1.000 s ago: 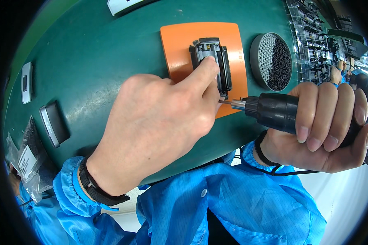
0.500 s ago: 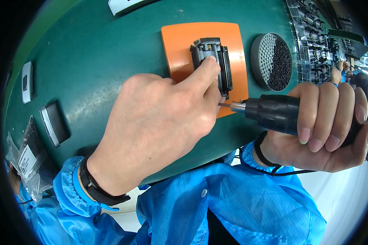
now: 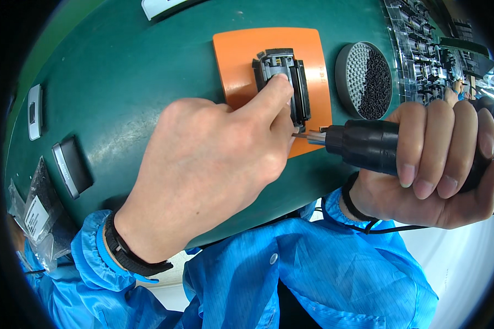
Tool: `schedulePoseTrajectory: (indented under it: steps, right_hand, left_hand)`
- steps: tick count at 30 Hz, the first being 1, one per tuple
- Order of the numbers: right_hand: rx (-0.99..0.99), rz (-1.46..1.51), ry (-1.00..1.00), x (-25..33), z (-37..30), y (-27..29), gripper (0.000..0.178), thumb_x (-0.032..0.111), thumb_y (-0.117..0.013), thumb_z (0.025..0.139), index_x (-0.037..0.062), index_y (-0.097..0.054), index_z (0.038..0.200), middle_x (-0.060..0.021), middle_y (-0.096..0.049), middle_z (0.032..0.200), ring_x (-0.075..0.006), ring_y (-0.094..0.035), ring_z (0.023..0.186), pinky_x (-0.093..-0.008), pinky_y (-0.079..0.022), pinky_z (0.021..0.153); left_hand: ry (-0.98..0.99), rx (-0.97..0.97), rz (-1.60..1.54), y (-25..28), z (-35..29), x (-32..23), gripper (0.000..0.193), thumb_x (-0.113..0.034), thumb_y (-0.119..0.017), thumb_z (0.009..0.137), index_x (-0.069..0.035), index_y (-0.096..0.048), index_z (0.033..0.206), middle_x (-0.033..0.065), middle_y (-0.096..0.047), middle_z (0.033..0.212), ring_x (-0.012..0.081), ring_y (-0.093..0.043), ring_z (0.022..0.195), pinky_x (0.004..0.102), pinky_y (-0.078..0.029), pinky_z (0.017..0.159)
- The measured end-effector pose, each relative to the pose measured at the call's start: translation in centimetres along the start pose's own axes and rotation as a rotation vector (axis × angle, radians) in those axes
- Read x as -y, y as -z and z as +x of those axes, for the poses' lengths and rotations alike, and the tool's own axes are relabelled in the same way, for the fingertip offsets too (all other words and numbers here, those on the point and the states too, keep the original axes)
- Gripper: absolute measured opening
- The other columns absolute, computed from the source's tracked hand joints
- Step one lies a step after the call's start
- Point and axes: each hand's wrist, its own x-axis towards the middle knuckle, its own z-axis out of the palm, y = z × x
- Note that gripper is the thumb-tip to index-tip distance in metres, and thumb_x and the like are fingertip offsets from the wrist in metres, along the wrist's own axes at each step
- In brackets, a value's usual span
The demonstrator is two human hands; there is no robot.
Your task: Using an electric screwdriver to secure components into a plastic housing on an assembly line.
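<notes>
A black plastic housing (image 3: 298,90) lies on an orange block (image 3: 237,74), with grey inner parts at its far end. My left hand (image 3: 214,153) is closed on the housing: the index fingertip presses its top, and the thumb and other fingers are mostly hidden underneath. In my right hand (image 3: 444,153) is a black electric screwdriver (image 3: 370,145), fingers wrapped round its body. It lies nearly level, pointing left. Its thin bit is close to the housing's near end, beside my left fingertips; I cannot tell whether it touches.
Right of the block stands a round grey dish (image 3: 343,82) of small black screws. Clear trays (image 3: 409,60) of black parts line the far right. On the left are a white-grey part (image 3: 35,112), a black part (image 3: 74,164) and a clear bag (image 3: 41,219). Another person's hand (image 3: 451,96) shows far right.
The screwdriver has risen slightly in the picture, bringing its bit nearer the housing's near end. My left hand keeps its hold on the housing.
</notes>
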Motion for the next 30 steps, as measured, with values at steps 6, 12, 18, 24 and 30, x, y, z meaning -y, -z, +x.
schedulePoseTrajectory:
  steps: [6, 12, 18, 24, 30]
  right_hand:
    - [-0.018, -0.014, 0.026, 0.2, -0.1, 0.2, 0.021, 0.022, -0.064, 0.096, 0.0084, -0.052, 0.107, -0.0008, -0.055, 0.072, -0.0108, -0.057, 0.059, -0.028, -0.051, 0.057]
    - [0.045, -0.236, 0.018, -0.1, 0.2, 0.3, 0.024, 0.03, -0.049, 0.101, 0.0069, -0.054, 0.105, -0.0012, -0.052, 0.068, -0.0102, -0.051, 0.053, -0.0284, -0.047, 0.051]
    - [0.079, -0.329, 0.008, -0.7, 0.3, 0.2, 0.027, 0.032, -0.039, 0.104, 0.0096, -0.054, 0.106, -0.0012, -0.051, 0.067, -0.0103, -0.048, 0.05, -0.0282, -0.045, 0.048]
    - [0.122, -0.285, -0.048, -0.9, 0.3, 0.0, 0.025, 0.031, -0.035, 0.107, 0.0113, -0.05, 0.109, -0.0015, -0.05, 0.07, -0.0118, -0.048, 0.053, -0.0308, -0.045, 0.053]
    - [0.224, -0.306, -0.043, -1.6, 0.8, -0.3, 0.023, 0.03, -0.035, 0.108, 0.0112, -0.047, 0.106, -0.0016, -0.05, 0.07, -0.0124, -0.048, 0.053, -0.0309, -0.045, 0.054]
  left_hand:
    - [0.01, 0.033, 0.006, 0.1, 0.0, -0.1, 0.041, -0.023, -0.086, 0.073, -0.005, -0.074, 0.107, 0.0012, -0.066, 0.123, 0.0159, -0.062, 0.053, 0.0293, -0.049, 0.051]
    - [0.0, 0.069, 0.009, 0.5, 0.0, 0.0, 0.046, -0.026, -0.087, 0.072, -0.004, -0.074, 0.109, 0.0019, -0.066, 0.125, 0.0161, -0.062, 0.053, 0.0299, -0.049, 0.052]
    - [0.0, 0.061, 0.007, 0.4, 0.0, 0.1, 0.046, -0.026, -0.087, 0.071, -0.003, -0.074, 0.109, 0.0021, -0.066, 0.126, 0.0157, -0.062, 0.054, 0.0297, -0.049, 0.053]
    - [0.005, 0.069, -0.001, 0.5, 0.0, 0.0, 0.046, -0.026, -0.087, 0.071, -0.003, -0.074, 0.109, 0.0021, -0.065, 0.126, 0.0157, -0.063, 0.055, 0.0299, -0.05, 0.053]
    - [0.009, 0.048, 0.0, 0.4, -0.2, 0.0, 0.045, -0.026, -0.086, 0.071, -0.004, -0.074, 0.109, 0.0022, -0.064, 0.125, 0.018, -0.062, 0.054, 0.0311, -0.05, 0.054]
